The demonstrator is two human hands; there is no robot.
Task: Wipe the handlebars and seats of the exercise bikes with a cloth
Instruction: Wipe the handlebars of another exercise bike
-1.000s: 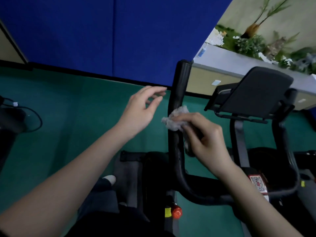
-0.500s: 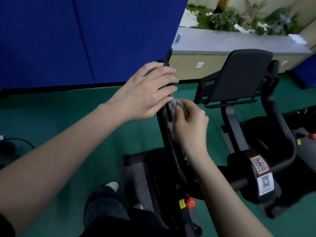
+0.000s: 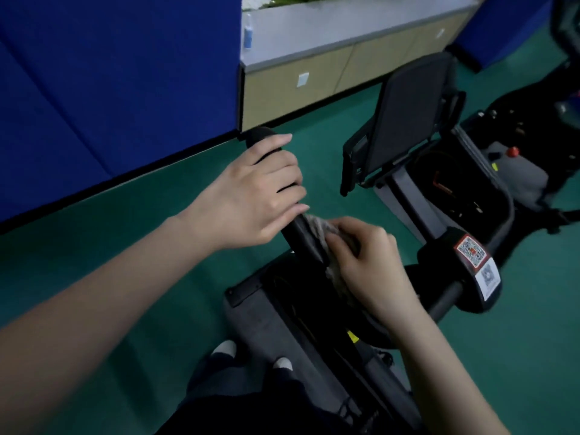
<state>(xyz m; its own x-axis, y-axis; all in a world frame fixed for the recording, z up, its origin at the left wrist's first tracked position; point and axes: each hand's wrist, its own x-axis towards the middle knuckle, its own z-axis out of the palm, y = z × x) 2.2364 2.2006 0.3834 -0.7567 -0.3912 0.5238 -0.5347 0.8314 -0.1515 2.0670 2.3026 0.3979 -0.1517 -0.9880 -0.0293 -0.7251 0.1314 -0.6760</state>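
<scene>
A black handlebar (image 3: 299,238) of the exercise bike runs diagonally through the middle of the head view. My left hand (image 3: 254,196) grips its upper part, fingers curled over the bar just below the rounded tip. Right below it, my right hand (image 3: 367,262) holds a crumpled pale cloth (image 3: 317,227) wrapped against the bar. The bike's black console screen (image 3: 408,111) tilts up at the right, and a stem cover with QR stickers (image 3: 474,259) sits behind my right wrist. The seat is out of view.
A blue padded wall (image 3: 119,73) fills the left and back. A low beige cabinet with a grey top (image 3: 329,58) stands behind the bike. Green floor (image 3: 125,246) surrounds it. Another machine (image 3: 533,127) is at the far right. My shoes (image 3: 224,348) are below.
My left hand went from hovering beside the bar to gripping its top end. My right hand with the cloth stays on the bar below it. The camera tilted down and right.
</scene>
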